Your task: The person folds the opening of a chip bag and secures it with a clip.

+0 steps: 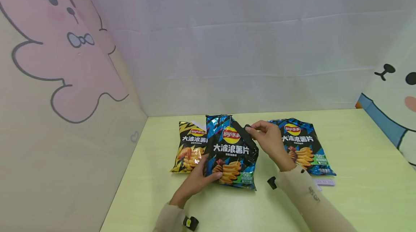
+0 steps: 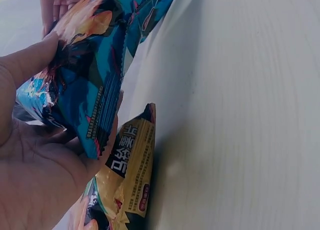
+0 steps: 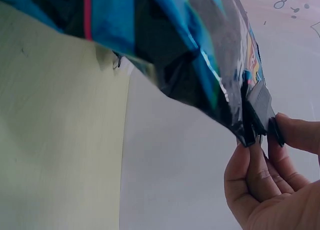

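Note:
A blue and black chip bag [image 1: 232, 156] is held up off the table in the middle of the head view. My left hand [image 1: 195, 181] grips its lower left side, thumb across the front. At the top right corner my right hand [image 1: 268, 141] pinches the end of a black bag clip [image 1: 243, 132], which lies slantwise over that corner. In the right wrist view the thumb and fingers hold the dark clip [image 3: 259, 107] at the bag's edge. From the left wrist view, the bag's crimped bottom [image 2: 102, 110] rests between thumb and palm.
A yellow chip bag [image 1: 190, 150] lies behind on the left, with a pale piece [image 1: 199, 125] at its top. Another blue chip bag [image 1: 305, 149] lies to the right, partly behind my right hand. A lilac clip [image 1: 325, 182] shows beside my right sleeve on the pale table [image 1: 364, 145].

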### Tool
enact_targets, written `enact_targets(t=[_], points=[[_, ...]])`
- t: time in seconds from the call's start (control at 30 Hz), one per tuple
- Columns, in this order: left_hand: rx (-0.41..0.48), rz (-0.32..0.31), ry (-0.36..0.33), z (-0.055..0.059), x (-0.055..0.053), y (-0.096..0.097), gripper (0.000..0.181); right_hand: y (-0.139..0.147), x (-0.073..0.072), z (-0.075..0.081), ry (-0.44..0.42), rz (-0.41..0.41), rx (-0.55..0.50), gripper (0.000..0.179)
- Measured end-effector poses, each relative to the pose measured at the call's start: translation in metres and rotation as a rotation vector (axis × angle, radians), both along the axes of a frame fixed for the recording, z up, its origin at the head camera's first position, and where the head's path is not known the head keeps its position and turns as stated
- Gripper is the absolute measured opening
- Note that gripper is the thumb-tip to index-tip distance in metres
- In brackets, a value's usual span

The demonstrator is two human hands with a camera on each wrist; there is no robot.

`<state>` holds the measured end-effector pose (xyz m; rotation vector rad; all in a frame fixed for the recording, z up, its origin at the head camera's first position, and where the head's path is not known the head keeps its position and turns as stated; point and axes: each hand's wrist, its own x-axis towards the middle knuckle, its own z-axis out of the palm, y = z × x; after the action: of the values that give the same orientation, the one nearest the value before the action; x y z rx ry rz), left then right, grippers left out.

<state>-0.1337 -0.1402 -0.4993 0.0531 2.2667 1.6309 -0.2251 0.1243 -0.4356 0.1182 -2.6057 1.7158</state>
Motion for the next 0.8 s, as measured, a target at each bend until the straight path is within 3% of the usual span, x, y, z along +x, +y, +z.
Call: enact_targets(t=[0.33, 0.6, 0.8], points=[[-0.009, 0.041, 0.006, -0.003, -0.006, 0.011, 0.092, 0.007, -0.023, -0.006, -0.039, -0.038, -0.014, 0.032], [0.038, 0.046, 0.062, 0.000, -0.004, 0.019, 0.086, 0.014, -0.039, -0.014, -0.049, -0.047, -0.002, 0.037], [0.058, 0.075, 0.066, -0.002, -0.006, 0.026, 0.087, 0.015, -0.050, -0.014, -0.102, -0.048, 0.001, 0.038]])
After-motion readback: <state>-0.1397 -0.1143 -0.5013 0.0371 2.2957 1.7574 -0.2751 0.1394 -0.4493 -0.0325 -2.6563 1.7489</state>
